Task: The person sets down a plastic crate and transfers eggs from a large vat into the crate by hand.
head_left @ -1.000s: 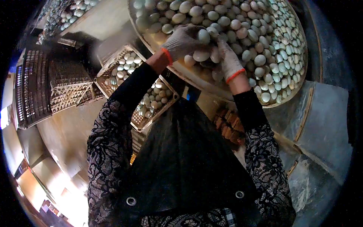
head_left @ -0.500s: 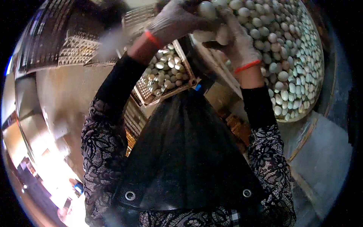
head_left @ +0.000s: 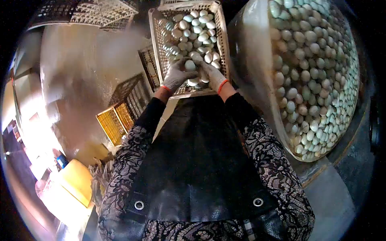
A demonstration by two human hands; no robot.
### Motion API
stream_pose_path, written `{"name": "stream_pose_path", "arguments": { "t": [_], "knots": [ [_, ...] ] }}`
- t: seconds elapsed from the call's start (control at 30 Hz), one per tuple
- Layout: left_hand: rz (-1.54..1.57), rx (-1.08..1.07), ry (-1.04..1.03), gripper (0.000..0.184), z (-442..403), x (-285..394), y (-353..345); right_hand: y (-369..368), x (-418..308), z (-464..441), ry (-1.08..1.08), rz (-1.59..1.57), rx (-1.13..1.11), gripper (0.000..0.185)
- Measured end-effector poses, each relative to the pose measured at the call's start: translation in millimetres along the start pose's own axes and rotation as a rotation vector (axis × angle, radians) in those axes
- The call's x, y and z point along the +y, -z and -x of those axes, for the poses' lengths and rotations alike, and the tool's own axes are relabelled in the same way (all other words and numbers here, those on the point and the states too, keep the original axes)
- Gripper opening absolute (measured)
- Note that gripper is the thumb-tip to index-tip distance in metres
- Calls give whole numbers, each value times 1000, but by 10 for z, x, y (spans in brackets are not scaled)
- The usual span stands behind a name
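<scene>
My left hand (head_left: 178, 76), in a pale knit glove with a red cuff, is inside the near end of a plastic crate (head_left: 154, 32) of eggs. Facing it, my right hand (head_left: 212, 75) wears a matching glove. Both hands are cupped around a few eggs (head_left: 190, 65) low in the crate, just above or against the others; the exact contact is hidden. Pale eggs (head_left: 197, 29) fill much of the crate, some whitish, some greenish or brownish. Parts of the fingers are hidden behind the eggs.
To the right stands a large round tub (head_left: 257, 60) heaped with eggs (head_left: 315, 80). A yellow crate (head_left: 109, 122) and a dark crate (head_left: 130, 94) are at the left. Stacked crates (head_left: 92, 14) stand at the upper left. My black apron (head_left: 193, 160) hangs below the crate.
Both hands have moved from the tub's edge, carrying eggs, down to the near end of the crate. My view has shifted, so the crate now sits upper centre and the tub further right.
</scene>
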State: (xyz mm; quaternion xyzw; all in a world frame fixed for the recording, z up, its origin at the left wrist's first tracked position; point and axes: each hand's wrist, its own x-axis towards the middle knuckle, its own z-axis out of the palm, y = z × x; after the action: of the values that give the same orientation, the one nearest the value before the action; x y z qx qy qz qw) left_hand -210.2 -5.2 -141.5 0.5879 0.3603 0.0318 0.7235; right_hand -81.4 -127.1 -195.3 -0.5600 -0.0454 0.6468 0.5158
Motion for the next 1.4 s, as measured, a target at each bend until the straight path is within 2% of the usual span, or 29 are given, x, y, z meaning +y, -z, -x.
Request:
{"name": "stream_pose_path", "arguments": {
  "t": [0.03,0.07,0.1,0.17,0.2,0.23,0.3,0.33,0.43,0.5,0.57,0.6,0.7,0.77,0.83,0.87,0.93,0.97,1.0,1.03,1.07,1.1,1.17,1.2,1.23,1.27,1.3,1.37,1.4],
  "knots": [
    [142,21,-2,63,-6,-233,-37,-17,15,36,-129,27,63,45],
    [78,65,151,64,34,-263,-54,58,182,-88,-97,80,70,48],
    [85,68,165,64,-15,-489,-48,76,264,-161,-64,134,79,51],
    [-223,72,78,63,-147,-998,-35,146,405,-358,-200,363,98,64],
    [90,165,122,59,-112,-1099,-102,159,434,-427,-212,463,90,72],
    [95,154,145,59,-101,-1157,-49,101,467,-478,-236,453,97,72],
    [104,294,115,57,-25,-1057,-62,-120,321,-515,-314,715,80,66],
    [44,340,131,57,-16,-1075,-82,-260,230,-362,-89,864,219,69],
    [-217,428,111,59,-162,-1727,34,-459,125,-276,-70,899,331,69],
    [-363,483,205,57,-37,-1185,5,-490,46,-281,-43,868,272,71],
    [-547,508,292,51,13,-913,-49,-485,44,-326,-195,1101,227,67],
    [-619,444,346,49,-29,-814,-17,-498,72,-308,-96,1077,307,63],
    [-896,241,324,54,87,-627,4,-413,44,-322,-139,1061,341,59],
    [-1001,298,360,56,90,-639,-17,-347,-56,-297,-191,956,375,54],
    [-1494,169,9,62,32,-910,150,-225,98,-338,49,932,490,48],
    [-1332,250,-53,57,49,-731,46,-189,-36,-293,59,910,532,48],
    [-999,376,-209,48,92,-364,-164,2,-268,-48,-72,1027,200,41],
    [-947,438,-489,42,23,-253,-224,4,-137,194,518,930,464,39],
    [-621,369,-537,39,-16,3,-393,-55,-382,604,490,808,392,37],
    [-291,290,-563,38,-7,374,-584,-82,-435,924,722,725,450,35],
    [-329,206,-637,39,5,740,-740,-205,-1035,1677,663,657,364,31],
    [-365,124,-711,41,24,1121,-892,-176,-1036,1942,871,602,469,29],
    [-585,-117,-904,44,90,1775,-1449,195,-1155,2683,991,769,796,26],
    [-624,-288,-920,46,114,2066,-1625,349,-1107,2908,852,744,957,25],
    [-665,-454,-935,47,107,2222,-1795,473,-1182,3194,825,986,1033,27],
    [-801,-555,-970,54,27,2253,-1945,768,-972,3283,674,940,1171,33],
    [-951,-693,-950,68,-124,2253,-2071,901,-917,3432,457,950,1182,39],
    [-1225,-751,-849,88,-337,2144,-2320,1204,-698,3435,143,767,1107,52],
    [-1233,-752,-860,88,-472,2028,-2456,1310,-671,3415,153,760,1115,52]
  ]
}}
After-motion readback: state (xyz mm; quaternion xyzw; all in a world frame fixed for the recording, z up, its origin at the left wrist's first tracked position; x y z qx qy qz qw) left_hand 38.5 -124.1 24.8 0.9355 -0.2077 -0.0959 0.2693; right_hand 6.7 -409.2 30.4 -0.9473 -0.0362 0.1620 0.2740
